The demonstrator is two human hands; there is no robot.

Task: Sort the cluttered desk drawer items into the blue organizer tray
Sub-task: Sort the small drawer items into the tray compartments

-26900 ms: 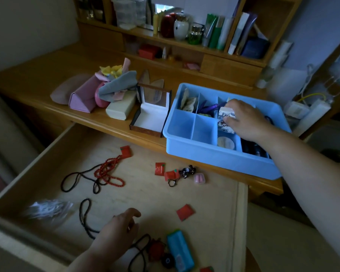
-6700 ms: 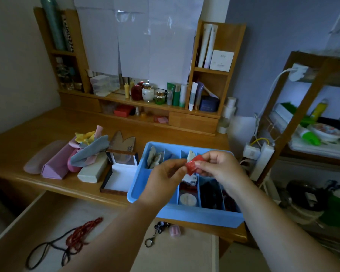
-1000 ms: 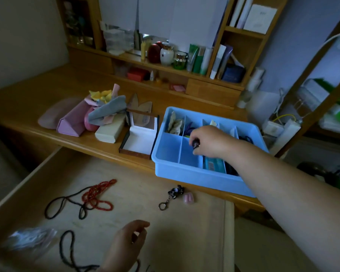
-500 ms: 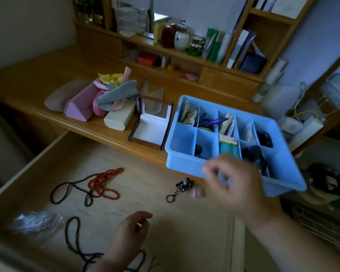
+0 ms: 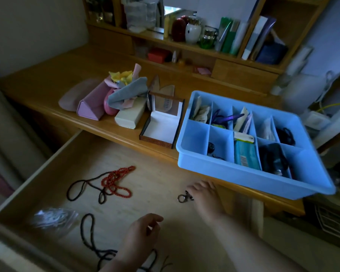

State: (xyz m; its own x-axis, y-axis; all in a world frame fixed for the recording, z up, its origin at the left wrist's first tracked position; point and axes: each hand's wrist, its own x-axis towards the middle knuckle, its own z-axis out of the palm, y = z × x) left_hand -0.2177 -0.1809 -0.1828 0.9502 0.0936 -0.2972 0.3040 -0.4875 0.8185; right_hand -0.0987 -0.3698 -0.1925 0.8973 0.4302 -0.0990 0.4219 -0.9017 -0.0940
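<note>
Open wooden drawer (image 5: 53,173), pulled out under the desk (image 5: 53,79); blue plastic organizer tray with 10 compartments (image 5: 249,180) sits on the desk edge above it, several cells already holding things. Left in the drawer: red bead strand tangled with a dark cord (image 5: 114,182), a 2nd dark bead cord (image 5: 88,235) near me, a crumpled clear plastic bag (image 5: 53,217), and the small metal keyring clip (image 5: 183,198). Step in hand, as I judge it: picking up the keyring. My right hand (image 5: 204,195) lies over it, fingers curled down at the clip; whether they have closed on it I cannot tell, only the ring shows. My left hand (image 5: 139,235) hovers low with fingers loosely curled and slack, holding nothing, just above the near cord. Next move calls for a firm pinch, a lift, then a carry up to a free cell. Against half a second ago: my right hand was in mid-air between tray and drawer; now it is down on the drawer floor, and the small pink piece beside the keyring is hidden under it.
</note>
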